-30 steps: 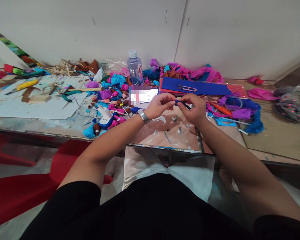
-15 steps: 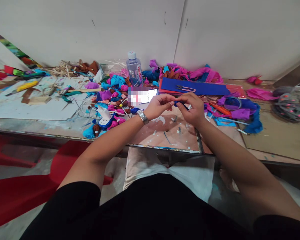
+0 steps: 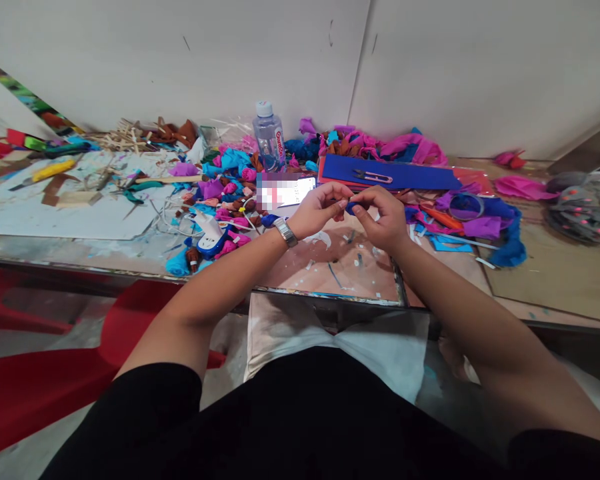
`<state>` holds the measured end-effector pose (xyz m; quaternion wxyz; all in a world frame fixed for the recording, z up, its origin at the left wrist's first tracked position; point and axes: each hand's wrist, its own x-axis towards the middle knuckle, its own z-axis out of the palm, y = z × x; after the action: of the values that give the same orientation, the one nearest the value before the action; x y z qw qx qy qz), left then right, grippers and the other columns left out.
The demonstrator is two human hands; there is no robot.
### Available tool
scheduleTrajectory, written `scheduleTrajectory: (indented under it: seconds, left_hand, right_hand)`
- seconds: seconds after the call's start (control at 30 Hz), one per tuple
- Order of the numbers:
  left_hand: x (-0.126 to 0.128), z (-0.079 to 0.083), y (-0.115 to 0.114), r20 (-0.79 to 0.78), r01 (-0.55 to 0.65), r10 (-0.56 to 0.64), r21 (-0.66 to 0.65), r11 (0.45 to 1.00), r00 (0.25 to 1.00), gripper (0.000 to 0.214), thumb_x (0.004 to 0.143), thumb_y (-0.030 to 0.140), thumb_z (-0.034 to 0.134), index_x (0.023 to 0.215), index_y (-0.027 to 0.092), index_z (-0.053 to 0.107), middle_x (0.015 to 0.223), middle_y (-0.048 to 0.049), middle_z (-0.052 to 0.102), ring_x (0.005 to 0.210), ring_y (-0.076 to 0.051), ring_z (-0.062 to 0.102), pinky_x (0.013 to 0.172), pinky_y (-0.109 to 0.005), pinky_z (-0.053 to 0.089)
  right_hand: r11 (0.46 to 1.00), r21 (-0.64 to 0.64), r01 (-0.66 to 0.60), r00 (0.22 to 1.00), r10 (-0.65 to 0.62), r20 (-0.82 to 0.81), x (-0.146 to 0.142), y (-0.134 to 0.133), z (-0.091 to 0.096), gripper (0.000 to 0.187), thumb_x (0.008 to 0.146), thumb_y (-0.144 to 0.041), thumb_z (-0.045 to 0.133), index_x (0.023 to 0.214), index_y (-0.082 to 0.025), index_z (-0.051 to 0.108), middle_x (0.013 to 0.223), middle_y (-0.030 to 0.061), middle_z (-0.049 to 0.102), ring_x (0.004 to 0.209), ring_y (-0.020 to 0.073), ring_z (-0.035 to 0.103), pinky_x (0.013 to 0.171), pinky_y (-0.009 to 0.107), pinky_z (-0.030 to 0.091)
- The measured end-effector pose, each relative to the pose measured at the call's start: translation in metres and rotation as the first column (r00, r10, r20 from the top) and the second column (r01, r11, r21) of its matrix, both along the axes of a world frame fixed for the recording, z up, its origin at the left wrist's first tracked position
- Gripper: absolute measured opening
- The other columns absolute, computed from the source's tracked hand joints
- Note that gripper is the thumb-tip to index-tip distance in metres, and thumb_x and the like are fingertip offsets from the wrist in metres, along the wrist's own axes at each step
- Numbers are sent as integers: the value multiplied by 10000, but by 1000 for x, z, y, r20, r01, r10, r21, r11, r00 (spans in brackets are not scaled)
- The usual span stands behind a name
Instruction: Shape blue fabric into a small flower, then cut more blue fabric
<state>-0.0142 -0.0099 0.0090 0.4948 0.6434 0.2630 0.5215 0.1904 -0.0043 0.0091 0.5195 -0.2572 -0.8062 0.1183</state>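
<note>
Both hands meet over the middle of the table point(image 3: 330, 280). My left hand point(image 3: 316, 212), with a metal watch point(image 3: 285, 231) on its wrist, pinches one side of a small dark blue crepe-paper piece point(image 3: 350, 207). My right hand point(image 3: 380, 217) pinches the other side of the same piece, fingers curled round it. Most of the blue piece is hidden between the fingertips. Just behind the hands lies a phone point(image 3: 286, 191) with a lit screen.
Small rolled paper buds in pink, blue and brown point(image 3: 225, 200) are heaped left of the hands, by a white and blue glue gun point(image 3: 211, 235). A water bottle point(image 3: 269, 137), blue sheets with thread snips point(image 3: 375, 176), crepe scraps point(image 3: 485, 227) and a red chair point(image 3: 55, 373) surround them.
My right hand has slid slightly left and closed tighter on the blue piece, so less of it shows. My left hand has barely moved.
</note>
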Motion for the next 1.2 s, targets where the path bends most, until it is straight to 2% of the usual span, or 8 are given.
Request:
scheduleTrajectory:
  seconds: [0.43,0.67,0.9,1.2]
  left_hand:
    - [1,-5,1,-87,-31,35,50,998,996,565,835,663,824,1044,167,653,915,-36,701,648,-79,622,630,-240,520]
    - [0,-9,2,-73,-146,156,118,982,985,549,886,701,747,1028,177,671,870,-28,682,680,-94,616,661,-250,519]
    - [-2,-14,6,-159,-218,243,160,963,957,573,828,693,810,994,150,733,858,-55,714,711,-116,629,656,-257,486]
    - [-5,-13,7,-185,-249,289,209,945,939,544,803,665,843,976,150,822,902,-89,792,732,-144,671,688,-281,510]
  right_hand:
    - [1000,-15,11,1000,-10,24,-1,-1,0,294,1011,-531,633,960,-259,733,882,48,750,772,214,675,723,392,559]
    - [998,-20,60,998,-60,34,2,6,-9,233,987,-472,681,1009,-256,763,938,47,792,802,216,709,740,382,574]
    - [992,-19,122,992,-121,21,2,5,-5,196,954,-420,728,998,-248,811,950,57,831,800,223,740,738,385,594]
    - [995,62,78,996,-81,42,5,7,-6,150,967,-384,755,1037,-268,819,997,43,837,885,233,772,809,392,605]
